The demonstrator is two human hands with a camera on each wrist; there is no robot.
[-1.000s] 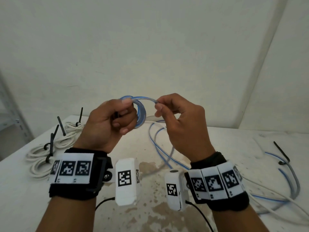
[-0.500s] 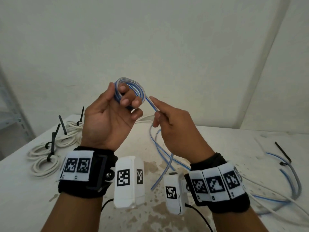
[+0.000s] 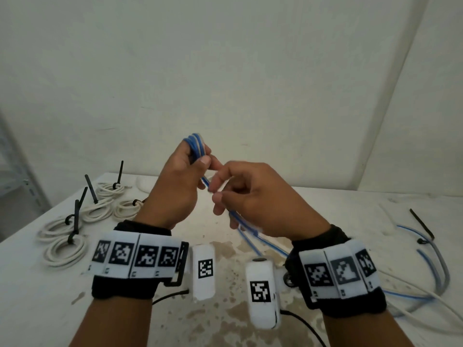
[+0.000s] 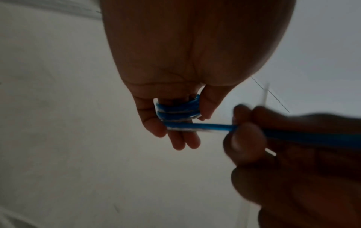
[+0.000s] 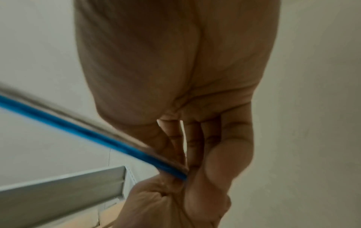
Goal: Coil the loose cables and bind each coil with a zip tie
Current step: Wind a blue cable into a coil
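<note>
Five tied white coils (image 3: 65, 250), two hands (image 3: 175, 186), one blue cable (image 3: 196, 146).

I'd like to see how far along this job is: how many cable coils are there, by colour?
white coils, zip-tied, on the table: 5
blue coil, unfinished, wound round the left hand fingers: 1
Total: 6

Soft even light, head view sharp, wrist views dim, motion-blurred
</note>
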